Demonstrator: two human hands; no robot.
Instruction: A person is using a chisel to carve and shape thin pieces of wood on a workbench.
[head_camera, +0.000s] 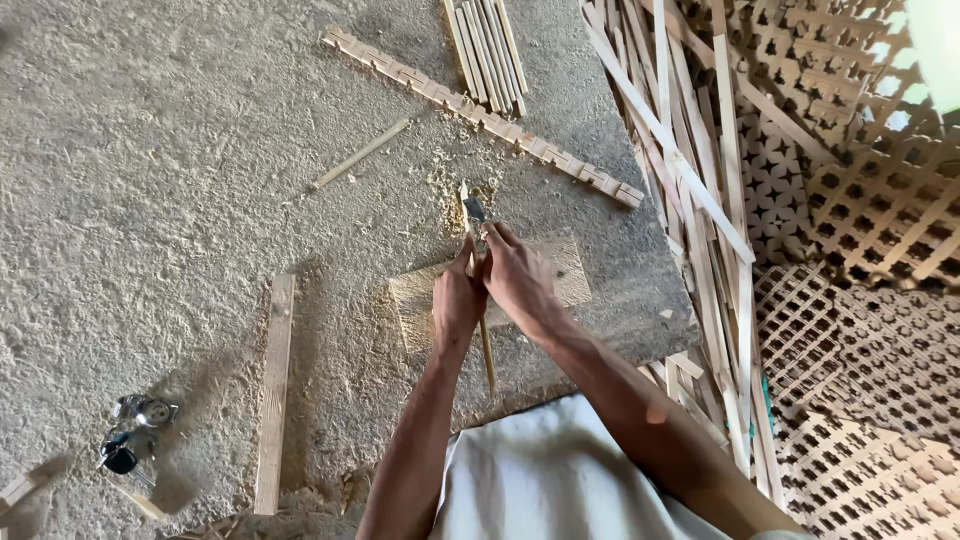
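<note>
At the centre of the frame both hands were clamped round a thin wooden stick (487, 350): the left hand (457, 303) gripped it low, and the right hand (517, 275) closed just above, touching the left. A knife blade (474, 209) showed past the right fingers against the stick's upper end; its handle was hidden in the grip. The stick lay over a flat wooden board (420, 300) on the sawdust-covered floor (150, 180). The left half of the frame was mostly open floor, broken by a long wooden slat (274, 390) and keys (135, 432) at lower left. A notched strip (480, 112) crossed the top, and lattice panels (860, 330) and loose slats (700, 180) crowded the right edge, cut off by the frame.
</note>
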